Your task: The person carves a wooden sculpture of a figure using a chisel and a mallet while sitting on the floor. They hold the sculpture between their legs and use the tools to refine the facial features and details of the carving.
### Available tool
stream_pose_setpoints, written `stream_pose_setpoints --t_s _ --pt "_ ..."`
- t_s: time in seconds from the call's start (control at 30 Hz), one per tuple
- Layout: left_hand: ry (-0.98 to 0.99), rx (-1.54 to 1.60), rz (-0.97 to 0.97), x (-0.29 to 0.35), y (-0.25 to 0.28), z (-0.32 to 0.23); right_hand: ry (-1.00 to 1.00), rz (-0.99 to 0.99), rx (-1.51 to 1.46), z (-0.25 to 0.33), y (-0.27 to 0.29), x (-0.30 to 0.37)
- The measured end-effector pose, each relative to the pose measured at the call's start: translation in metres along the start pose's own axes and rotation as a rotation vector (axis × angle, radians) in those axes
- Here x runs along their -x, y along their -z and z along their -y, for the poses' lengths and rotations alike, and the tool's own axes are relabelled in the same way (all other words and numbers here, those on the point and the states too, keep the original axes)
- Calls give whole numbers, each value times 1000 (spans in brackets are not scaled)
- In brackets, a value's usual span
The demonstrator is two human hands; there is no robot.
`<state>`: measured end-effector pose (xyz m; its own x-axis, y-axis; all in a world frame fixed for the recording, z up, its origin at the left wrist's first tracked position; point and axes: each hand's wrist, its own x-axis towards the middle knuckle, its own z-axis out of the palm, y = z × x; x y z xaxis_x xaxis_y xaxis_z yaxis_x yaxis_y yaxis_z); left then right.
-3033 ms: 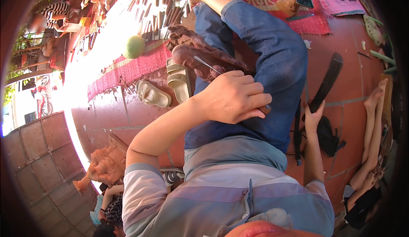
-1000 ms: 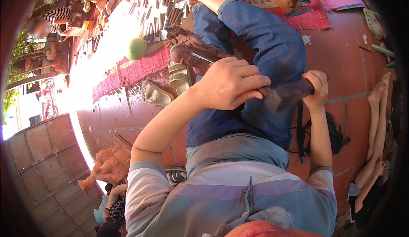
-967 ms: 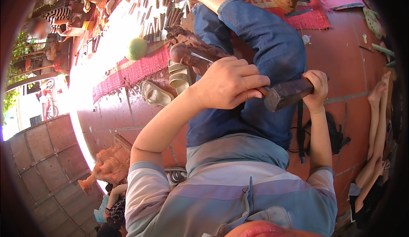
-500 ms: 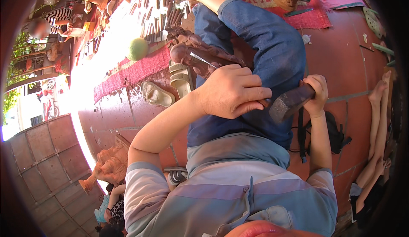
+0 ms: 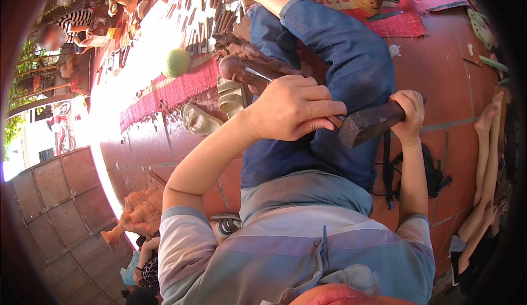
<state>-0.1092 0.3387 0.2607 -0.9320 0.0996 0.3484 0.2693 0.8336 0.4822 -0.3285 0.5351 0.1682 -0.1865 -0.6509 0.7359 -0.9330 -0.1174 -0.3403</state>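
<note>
My left hand point(image 5: 299, 107) is closed around a chisel point(image 5: 257, 74), whose metal blade points up and left onto a reddish-brown wood carving point(image 5: 233, 68). The carving rests by my bent legs, its lower part hidden behind my hand. The butt of the chisel handle pokes out on the right side of my fist. Gripped in my right hand point(image 5: 408, 117) is a dark wooden mallet point(image 5: 369, 125), its blocky end close to the chisel's butt. Whether they touch I cannot tell.
Several chisels point(image 5: 222, 20) lie in rows ahead, near a green ball-like object point(image 5: 176, 63) on a red mat point(image 5: 170, 94). Sandals point(image 5: 200, 119) sit left of my legs, a black bag point(image 5: 433, 170) right. An orange-brown carving point(image 5: 141, 212) stands lower left. Other people sit around.
The mallet has shifted slightly left and up, turning more level, and now sits closer to the chisel's butt. My left hand has risen a little, still gripping the chisel.
</note>
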Motion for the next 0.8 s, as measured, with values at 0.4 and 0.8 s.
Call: stream_pose_setpoints --t_s 0.4,0.8 --pt "112 -205 -76 -8 5 -40 -64 -64 -148 0 -4 13" --pt "-33 -27 -16 2 -12 -2 -156 -43 -122 8 -4 16"
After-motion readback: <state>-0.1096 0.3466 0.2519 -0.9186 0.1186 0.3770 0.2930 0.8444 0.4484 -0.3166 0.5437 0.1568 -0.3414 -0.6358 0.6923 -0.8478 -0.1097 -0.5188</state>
